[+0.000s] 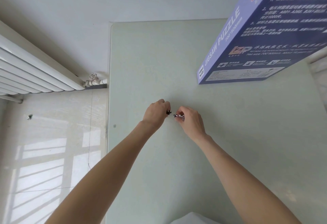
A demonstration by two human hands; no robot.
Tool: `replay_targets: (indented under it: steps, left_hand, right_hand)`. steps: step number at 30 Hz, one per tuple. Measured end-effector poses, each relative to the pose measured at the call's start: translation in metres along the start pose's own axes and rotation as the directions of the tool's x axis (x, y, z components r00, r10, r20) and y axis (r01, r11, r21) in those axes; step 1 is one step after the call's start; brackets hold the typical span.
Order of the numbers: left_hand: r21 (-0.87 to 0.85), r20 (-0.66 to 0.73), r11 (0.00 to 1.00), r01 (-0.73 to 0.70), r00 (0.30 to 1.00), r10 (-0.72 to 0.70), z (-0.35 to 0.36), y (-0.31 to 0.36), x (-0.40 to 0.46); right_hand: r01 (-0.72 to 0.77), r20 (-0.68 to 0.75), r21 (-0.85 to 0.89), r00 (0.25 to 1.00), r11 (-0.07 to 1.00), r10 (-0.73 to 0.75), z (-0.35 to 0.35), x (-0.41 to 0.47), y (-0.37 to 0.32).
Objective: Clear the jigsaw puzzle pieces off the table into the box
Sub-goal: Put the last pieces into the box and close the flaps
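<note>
Both hands are out over the pale green glass table (221,153), close together near its middle. The left hand (155,113) has its fingers curled and pinches 1 dark puzzle piece (168,112) at its fingertips. The right hand (190,120) is curled too and holds a small bunch of black, white and purple pieces (179,116). I cannot tell how many are in that bunch. The 2 hands are near each other but do not touch.

The jigsaw puzzle box (261,34) is well apart from the hands, off at the far right. It shows its printed blue back and side, so I cannot see an open top or where the pieces would go in.

What could go wrong? The pieces are tiny and held only by fingertips. If a grip loosens on the way to the box, a piece could slip out. The glass looks smooth, so a dropped piece might slide. The left edge of the table is not far, and a piece that goes over it would land on the shiny tiled floor (53,144) by the white radiator (35,71). The bunch in the right hand looks the most likely to spill, since many small things are hard to hold at once.
</note>
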State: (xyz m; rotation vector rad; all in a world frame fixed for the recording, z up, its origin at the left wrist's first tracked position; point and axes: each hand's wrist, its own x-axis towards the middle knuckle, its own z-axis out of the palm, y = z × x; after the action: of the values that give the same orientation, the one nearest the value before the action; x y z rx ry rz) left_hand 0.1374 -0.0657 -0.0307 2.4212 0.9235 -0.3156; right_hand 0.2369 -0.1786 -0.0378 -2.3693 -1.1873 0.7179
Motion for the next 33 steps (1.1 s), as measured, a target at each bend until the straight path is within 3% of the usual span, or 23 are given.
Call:
replay_targets:
  steps: [10,18,27,33]
  left_hand:
    - [0.128,0.12,0.969,-0.213,0.973,0.198,-0.013,-0.002,0.005]
    - [0.085,0.051,0.955,-0.283,0.959,0.28,-0.005,-0.006,-0.001]
    - [0.038,0.074,0.974,-0.225,0.972,0.222,-0.007,-0.012,0.002]
    - [-0.273,-0.021,0.962,-0.011,1.0,0.006,-0.004,-0.01,-0.016]
  right_hand:
    - [0.02,0.011,0.038,1.0,0.999,-0.02,0.001,0.001,0.003]
    - [0.026,0.009,0.045,1.0,0.999,-0.026,0.001,0.003,0.004]
    - [0.032,-0.006,0.071,0.999,0.997,-0.032,0.0,0.003,0.004]
    - [0.043,-0.05,0.139,0.998,0.989,-0.036,-0.01,-0.003,0.008]
